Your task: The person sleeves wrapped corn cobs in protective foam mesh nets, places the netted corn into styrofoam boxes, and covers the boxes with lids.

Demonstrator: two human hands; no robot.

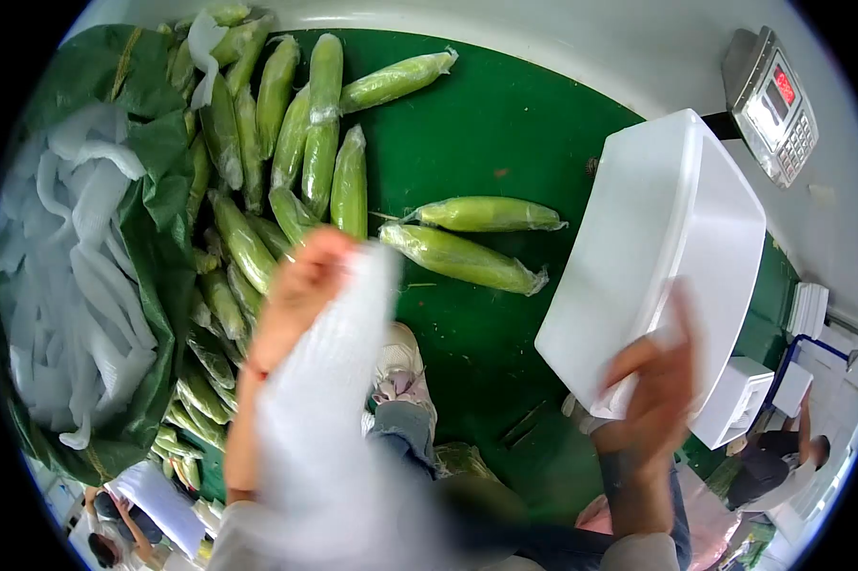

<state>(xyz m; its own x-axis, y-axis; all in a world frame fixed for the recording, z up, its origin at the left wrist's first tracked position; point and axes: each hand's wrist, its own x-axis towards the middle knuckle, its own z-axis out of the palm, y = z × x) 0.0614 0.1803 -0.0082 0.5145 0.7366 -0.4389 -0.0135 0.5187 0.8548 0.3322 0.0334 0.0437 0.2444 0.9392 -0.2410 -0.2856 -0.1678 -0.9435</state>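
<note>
The left hand [305,285] is grasping a white foam sleeve [334,381] by its upper end, and the sleeve hangs down in front of the person's legs, its lower part blurred. The right hand [650,390] is blurred too; its fingers are spread and it seems to hold nothing. It is in front of the near part of a white box [619,247], but I cannot tell if it touches the box.

On the green floor [505,114], two corn cobs [462,255] in clear film lie side by side between the left hand and the box. A larger corn heap [243,247] lies at the left, next to a green bag [157,114], which contains many more foam pieces [96,285]. A scale [779,105] with red display stands beyond the box. The person's shoe [398,357] is below the two cobs.
</note>
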